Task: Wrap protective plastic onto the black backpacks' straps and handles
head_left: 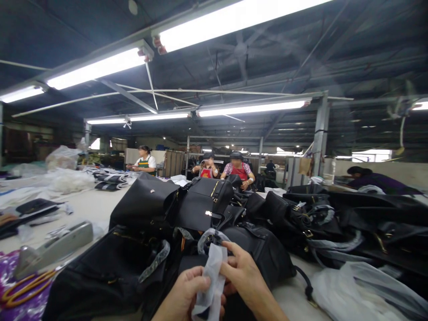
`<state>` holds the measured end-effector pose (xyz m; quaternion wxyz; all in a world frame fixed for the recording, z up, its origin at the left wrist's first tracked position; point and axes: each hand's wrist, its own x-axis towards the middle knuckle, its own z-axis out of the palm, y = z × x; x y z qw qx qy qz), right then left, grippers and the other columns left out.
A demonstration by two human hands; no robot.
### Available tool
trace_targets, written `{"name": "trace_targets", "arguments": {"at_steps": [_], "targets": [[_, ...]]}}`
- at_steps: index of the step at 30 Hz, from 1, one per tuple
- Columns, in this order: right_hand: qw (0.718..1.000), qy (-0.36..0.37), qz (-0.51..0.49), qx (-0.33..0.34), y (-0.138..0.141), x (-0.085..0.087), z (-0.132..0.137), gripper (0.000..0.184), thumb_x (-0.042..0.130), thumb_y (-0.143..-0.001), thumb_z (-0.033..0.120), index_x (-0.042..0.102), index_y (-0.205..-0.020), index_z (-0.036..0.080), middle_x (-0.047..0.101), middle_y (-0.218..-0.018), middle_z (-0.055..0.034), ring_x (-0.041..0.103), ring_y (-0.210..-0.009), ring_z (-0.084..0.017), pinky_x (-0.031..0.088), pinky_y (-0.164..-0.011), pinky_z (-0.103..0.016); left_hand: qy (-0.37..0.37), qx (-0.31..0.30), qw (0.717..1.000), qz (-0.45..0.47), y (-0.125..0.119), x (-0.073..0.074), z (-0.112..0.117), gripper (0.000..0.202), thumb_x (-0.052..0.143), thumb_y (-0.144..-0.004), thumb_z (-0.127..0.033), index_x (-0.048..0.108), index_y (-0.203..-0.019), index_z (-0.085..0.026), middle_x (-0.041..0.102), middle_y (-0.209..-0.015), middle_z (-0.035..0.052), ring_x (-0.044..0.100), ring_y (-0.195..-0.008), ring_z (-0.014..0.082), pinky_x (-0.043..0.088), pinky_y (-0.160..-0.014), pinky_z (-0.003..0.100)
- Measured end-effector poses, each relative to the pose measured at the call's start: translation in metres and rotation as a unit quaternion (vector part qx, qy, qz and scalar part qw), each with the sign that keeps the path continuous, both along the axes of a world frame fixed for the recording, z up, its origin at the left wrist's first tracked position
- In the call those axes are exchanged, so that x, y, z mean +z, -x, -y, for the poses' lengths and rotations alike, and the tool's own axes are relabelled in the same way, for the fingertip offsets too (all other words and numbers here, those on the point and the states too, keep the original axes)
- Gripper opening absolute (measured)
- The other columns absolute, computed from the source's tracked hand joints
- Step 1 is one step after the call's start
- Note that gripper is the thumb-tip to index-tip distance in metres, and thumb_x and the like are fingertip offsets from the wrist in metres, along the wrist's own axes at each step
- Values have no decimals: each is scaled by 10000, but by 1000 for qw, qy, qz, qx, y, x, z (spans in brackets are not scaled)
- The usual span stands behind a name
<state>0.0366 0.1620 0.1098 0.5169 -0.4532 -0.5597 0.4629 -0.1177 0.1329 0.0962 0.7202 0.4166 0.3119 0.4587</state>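
Observation:
Both my hands are low in the middle of the view, pinching a strip of thin white wrapping paper (213, 276). My left hand (185, 294) grips its lower part with curled fingers. My right hand (242, 272) holds the strip's right side, fingers closed on it. The strip runs up to a wrapped strap loop (209, 235) on a black leather bag (264, 254) right behind my hands. Another black bag (107, 272) lies open to the left of them.
A heap of black bags (200, 200) covers the pale worktable (90, 205) and stretches off to the right. Clear plastic wrap (361, 290) lies at the lower right. A metal tool (50, 247) and orange-handled scissors (20, 290) rest at the left. Other workers (234, 169) sit at the far end.

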Motion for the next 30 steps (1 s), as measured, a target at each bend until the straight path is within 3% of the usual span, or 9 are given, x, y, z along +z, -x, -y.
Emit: {"name": "trace_targets", "arguments": {"at_steps": [5,10,15,21,24,27,30], "targets": [[999,-4,-51,-14,-2,-7,0,609,716,-665,355,526,-1199,131,556,-520,95,573,-450,-137,493,-397,-221,-28,14,999,-26,1,-10,-7,210,678,-631,-275,602,-785,-155,717,-667,95,602,-518,171,465,-543,281],[999,-26,-41,-20,-1,-11,0,598,698,-700,375,523,-1221,139,556,-547,84,556,-463,-137,489,-401,-233,-89,78,991,-57,-1,-22,-21,382,827,-580,-404,589,-735,-148,644,-622,17,524,-491,101,374,-509,213],[999,-24,-21,-30,4,-3,7,610,659,-682,311,509,-1243,124,601,-583,55,547,-465,-135,472,-394,-223,-134,132,971,-146,-9,-28,-27,252,698,-648,-358,545,-735,-178,575,-539,-28,436,-432,86,278,-443,205],[998,-25,-20,-44,-3,1,16,669,688,-711,429,518,-1287,134,582,-593,54,577,-516,-155,515,-445,-256,-172,183,945,-207,-11,-22,-19,126,604,-660,-285,531,-686,-186,500,-521,-51,393,-469,90,257,-453,205],[999,4,-31,-14,-4,4,13,840,705,-730,503,392,-1416,133,638,-680,19,625,-577,-174,545,-477,-270,-186,205,935,-224,-9,-17,-17,103,592,-665,-264,524,-669,-188,474,-521,-57,392,-485,95,270,-469,207],[1000,-13,13,-22,4,10,10,968,741,-717,412,259,-1489,81,658,-677,11,593,-504,-154,485,-382,-224,-186,182,939,-224,-10,-13,-15,117,588,-686,-284,526,-694,-186,457,-513,-64,377,-466,92,256,-460,211],[994,-69,55,-64,5,17,24,820,691,-772,343,345,-1467,80,668,-651,17,577,-458,-141,485,-373,-221,-187,161,943,-223,-10,-10,-8,189,621,-694,-348,558,-735,-174,522,-536,-47,425,-464,98,284,-460,205]]}}
